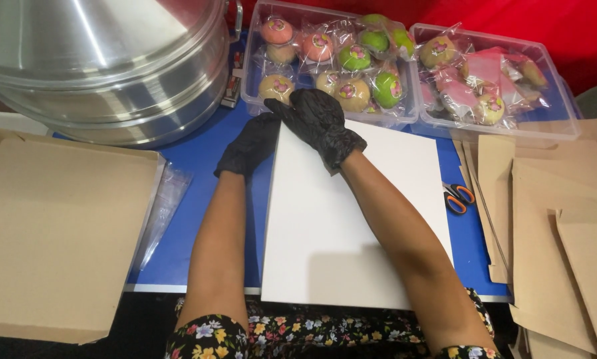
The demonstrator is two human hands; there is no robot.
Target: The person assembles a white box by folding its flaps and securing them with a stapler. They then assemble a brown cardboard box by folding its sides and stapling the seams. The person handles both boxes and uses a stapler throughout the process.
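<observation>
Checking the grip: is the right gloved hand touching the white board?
Touching. The head view shows the right hand lying flat on the top edge of the white board, no gap visible.
</observation>
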